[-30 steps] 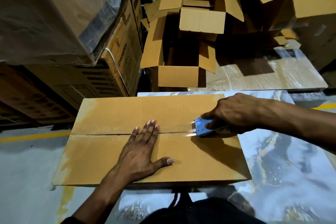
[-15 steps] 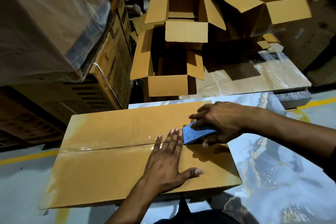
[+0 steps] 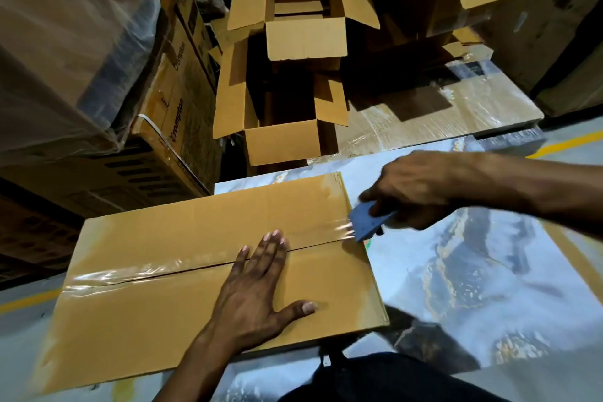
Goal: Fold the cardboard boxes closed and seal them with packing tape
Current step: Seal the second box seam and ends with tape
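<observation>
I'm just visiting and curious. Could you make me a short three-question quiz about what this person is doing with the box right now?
1. True or false: the left hand lies flat on the closed box.
2. The right hand grips: A) scissors B) blue tape dispenser C) marker
3. Fill in: the clear tape runs along the box's centre ____.

Key: 1 true; 2 B; 3 seam.

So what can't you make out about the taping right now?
Head view only:
- Tape roll: hidden under the right hand; only the blue dispenser blade end shows, motion-blurred.
- Seam under the left hand: covered.
- Box sides and its right end face: out of sight.
</observation>
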A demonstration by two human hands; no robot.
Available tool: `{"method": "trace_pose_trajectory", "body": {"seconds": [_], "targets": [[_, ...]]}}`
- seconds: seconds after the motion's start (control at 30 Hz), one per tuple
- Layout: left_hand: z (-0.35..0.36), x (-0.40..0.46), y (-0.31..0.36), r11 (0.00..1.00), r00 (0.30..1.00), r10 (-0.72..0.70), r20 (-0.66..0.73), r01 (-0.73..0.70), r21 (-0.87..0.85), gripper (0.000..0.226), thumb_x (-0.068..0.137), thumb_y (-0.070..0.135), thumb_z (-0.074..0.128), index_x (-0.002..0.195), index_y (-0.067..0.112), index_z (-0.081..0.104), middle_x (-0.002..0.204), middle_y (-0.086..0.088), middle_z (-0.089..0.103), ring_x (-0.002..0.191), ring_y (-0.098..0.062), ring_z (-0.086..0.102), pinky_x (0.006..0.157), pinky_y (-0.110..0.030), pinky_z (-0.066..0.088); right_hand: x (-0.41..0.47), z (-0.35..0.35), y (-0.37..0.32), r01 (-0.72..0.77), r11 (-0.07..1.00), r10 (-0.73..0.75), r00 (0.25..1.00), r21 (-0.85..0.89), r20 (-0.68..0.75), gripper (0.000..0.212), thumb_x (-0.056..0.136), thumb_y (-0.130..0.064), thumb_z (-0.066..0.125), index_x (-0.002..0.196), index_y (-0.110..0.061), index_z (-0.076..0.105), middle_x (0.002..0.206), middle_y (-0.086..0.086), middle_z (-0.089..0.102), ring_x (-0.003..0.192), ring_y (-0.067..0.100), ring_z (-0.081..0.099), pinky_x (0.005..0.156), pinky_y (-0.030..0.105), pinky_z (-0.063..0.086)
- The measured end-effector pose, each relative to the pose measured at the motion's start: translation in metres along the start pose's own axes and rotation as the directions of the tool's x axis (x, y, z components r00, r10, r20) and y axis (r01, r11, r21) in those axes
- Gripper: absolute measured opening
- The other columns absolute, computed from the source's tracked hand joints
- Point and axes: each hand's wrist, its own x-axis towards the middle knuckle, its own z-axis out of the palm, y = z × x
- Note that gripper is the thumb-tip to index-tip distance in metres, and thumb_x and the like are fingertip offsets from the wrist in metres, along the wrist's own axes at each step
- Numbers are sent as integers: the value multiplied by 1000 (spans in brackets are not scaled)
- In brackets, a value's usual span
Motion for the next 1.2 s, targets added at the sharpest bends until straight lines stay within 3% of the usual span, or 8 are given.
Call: {"method": "trace_pose_trajectory", "body": {"seconds": [0.23, 0.43, 0.63, 0.77, 0.87, 0.97, 1.1, 1.2], "targets": [[-7, 8, 25, 995, 996, -93, 0, 93, 33, 118, 80, 102, 7, 166, 24, -14, 171, 4, -28, 156, -11, -29, 130, -49, -9, -29, 41, 16, -15, 994, 18, 999, 104, -28, 33, 99, -51, 49, 130, -46, 58, 154, -26, 43, 103, 22, 63, 63, 29, 39], [-15, 64, 93, 990, 991, 132, -20, -133, -40, 112, 87, 96, 10, 166, 21, -16, 170, 5, -30, 154, -8, -33, 130, -47, -10, -27, 58, 13, -19, 963, 34, 998, 268, -50, 38, 101, -46, 53, 138, -48, 61, 161, -23, 38, 109, 23, 63, 70, 30, 48], [4, 78, 102, 992, 992, 126, -21, -125, 27, 110, 91, 93, 15, 166, 18, -16, 172, 1, -26, 157, -10, -26, 130, -50, -4, -60, 61, 38, -46, 913, 85, 993, 406, -77, 33, 99, -40, 63, 131, -45, 69, 158, -22, 42, 110, 16, 63, 80, 19, 40], [3, 78, 104, 990, 990, 141, -25, -140, 35, 110, 91, 92, 17, 166, 18, -16, 172, 2, -26, 157, -10, -26, 130, -50, -4, -79, 68, 42, -105, 940, 105, 994, 324, 17, 34, 99, -47, 58, 132, -53, 64, 157, -29, 41, 105, 15, 63, 76, 32, 53], [1, 79, 106, 991, 992, 129, -9, -128, 40, 111, 91, 93, 18, 166, 18, -14, 172, 2, -26, 158, -10, -25, 130, -50, -3, -63, 74, 30, -179, 948, 162, 983, 264, 86, 40, 94, -45, 57, 134, -48, 62, 143, -19, 58, 108, 20, 64, 68, 28, 44], [-3, 78, 108, 991, 993, 118, 24, -119, 63, 113, 89, 95, 15, 167, 18, -12, 171, 1, -26, 157, -10, -26, 130, -49, -3, -24, 87, 11, -212, 950, 200, 977, 229, 72, 31, 84, -36, 62, 114, -32, 65, 106, -6, 70, 94, 27, 67, 51, 29, 35], [-17, 81, 110, 987, 993, 89, 72, -98, 126, 120, 78, 102, 3, 167, 22, -10, 172, 3, -24, 159, -13, -22, 130, -47, -2, 12, 76, -9, -221, 950, 204, 974, 218, 99, 11, 82, -30, 67, 90, -23, 64, 81, -3, 62, 73, 25, 63, 53, 28, 43], [-33, 91, 107, 969, 991, 115, 69, -127, 212, 123, 74, 104, 3, 169, 26, 9, 176, 1, -5, 162, -19, -12, 130, -51, 6, 14, 68, -10, -235, 939, 231, 972, 252, 46, 34, 86, -35, 70, 68, -26, 42, 66, -10, 40, 53, 12, 41, 46, 25, 24]]}}
